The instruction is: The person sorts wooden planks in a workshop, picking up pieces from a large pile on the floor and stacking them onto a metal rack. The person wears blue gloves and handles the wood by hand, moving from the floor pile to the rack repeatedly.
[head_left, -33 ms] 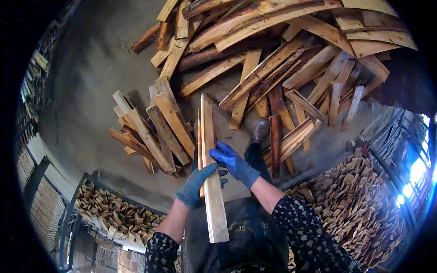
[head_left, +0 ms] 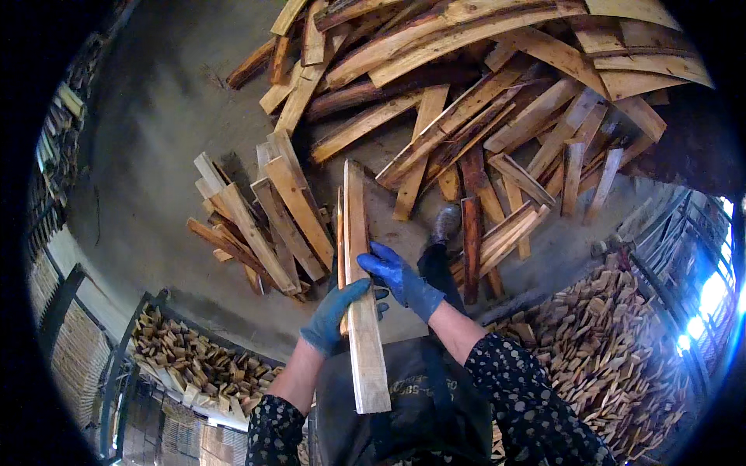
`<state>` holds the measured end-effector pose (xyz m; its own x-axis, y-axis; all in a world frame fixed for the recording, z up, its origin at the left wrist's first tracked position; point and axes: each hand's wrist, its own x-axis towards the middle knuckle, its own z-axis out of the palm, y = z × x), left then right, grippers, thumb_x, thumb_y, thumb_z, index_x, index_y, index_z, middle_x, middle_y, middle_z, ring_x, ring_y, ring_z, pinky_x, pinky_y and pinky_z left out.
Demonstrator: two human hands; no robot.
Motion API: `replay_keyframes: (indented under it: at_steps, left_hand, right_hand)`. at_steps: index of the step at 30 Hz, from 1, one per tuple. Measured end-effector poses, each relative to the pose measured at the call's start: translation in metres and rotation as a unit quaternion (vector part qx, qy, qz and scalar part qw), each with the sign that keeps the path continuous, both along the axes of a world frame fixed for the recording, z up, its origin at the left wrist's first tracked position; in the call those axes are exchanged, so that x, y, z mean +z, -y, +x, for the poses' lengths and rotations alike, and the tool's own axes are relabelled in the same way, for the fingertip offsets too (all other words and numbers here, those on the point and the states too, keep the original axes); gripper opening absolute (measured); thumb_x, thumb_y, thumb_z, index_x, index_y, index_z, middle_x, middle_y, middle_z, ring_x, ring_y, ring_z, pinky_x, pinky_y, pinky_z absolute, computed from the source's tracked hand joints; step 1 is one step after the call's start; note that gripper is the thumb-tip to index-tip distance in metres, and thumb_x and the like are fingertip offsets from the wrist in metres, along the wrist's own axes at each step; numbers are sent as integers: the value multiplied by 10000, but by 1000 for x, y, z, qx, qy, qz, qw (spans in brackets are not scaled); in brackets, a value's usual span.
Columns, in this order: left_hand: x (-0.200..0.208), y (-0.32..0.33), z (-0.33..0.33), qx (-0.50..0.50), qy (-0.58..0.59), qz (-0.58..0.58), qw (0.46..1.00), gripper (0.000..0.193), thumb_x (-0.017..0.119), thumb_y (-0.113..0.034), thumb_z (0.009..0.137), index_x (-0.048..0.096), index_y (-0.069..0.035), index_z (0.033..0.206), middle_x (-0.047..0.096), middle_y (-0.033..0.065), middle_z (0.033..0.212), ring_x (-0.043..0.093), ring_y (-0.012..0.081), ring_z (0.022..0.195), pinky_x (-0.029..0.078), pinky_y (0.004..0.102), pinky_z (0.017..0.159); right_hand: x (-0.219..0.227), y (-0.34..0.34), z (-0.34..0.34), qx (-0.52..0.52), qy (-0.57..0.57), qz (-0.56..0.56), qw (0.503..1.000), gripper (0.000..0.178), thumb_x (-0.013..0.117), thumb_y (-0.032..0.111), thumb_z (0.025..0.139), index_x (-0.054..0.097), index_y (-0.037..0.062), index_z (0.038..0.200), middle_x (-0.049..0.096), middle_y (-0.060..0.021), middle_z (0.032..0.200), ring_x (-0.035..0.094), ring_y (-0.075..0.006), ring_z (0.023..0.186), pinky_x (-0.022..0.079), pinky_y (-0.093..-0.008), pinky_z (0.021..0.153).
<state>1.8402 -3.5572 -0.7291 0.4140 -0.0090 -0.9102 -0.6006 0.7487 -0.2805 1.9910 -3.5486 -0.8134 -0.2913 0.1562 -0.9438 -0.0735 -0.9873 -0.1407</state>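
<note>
A pale wooden board (head_left: 365,334) stretches lengthwise in front of my body, with a thinner strip of wood (head_left: 339,233) along its left side. My left hand (head_left: 332,317), in a teal glove, wraps round both from the left. Its thumb lies on the board and its dark fingertips show past the right edge. Higher up, my right hand (head_left: 400,278), in a blue glove, is closed against the board's right edge. That hand's far fingers are partly hidden.
A stack of wooden slats (head_left: 256,233) lies on the concrete floor to the left. Ahead and right spreads a large heap of rough boards (head_left: 435,116). Bins of short wood pieces stand at lower left (head_left: 194,349) and lower right (head_left: 606,349). My boot (head_left: 445,223) is beside the heap.
</note>
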Motion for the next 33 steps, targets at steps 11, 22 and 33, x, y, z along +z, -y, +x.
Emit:
replay_keyframes:
  at_steps: [11, 22, 33]
  left_hand:
    - [14, 12, -8, -226, -167, 172, 944, 579, 783, -197, 726, 488, -19, 1192, 578, 26, 865, 562, 99, 745, 501, 258, 657]
    - [36, 74, -69, -267, -278, 197, 902, 435, 774, -142, 732, 563, -12, 1089, 619, 36, 872, 579, 111, 750, 505, 275, 659]
    - [-57, 129, -136, -223, -455, 209, 836, 518, 671, -68, 791, 469, 0, 1264, 588, 54, 919, 557, 114, 757, 479, 257, 657]
  right_hand:
    - [34, -19, -33, 19, -57, -9, 998, 504, 667, 318, 848, 519, 3, 1212, 602, -82, 1061, 582, -161, 966, 464, -306, 878]
    - [59, -14, -79, 8, -179, 18, 984, 579, 649, 189, 876, 389, 27, 1367, 516, -52, 1255, 499, -124, 1121, 399, -273, 963]
    - [-78, -40, 45, 26, 81, 217, 972, 450, 690, 144, 833, 494, 12, 1217, 589, -76, 1094, 558, -159, 1017, 451, -293, 902]
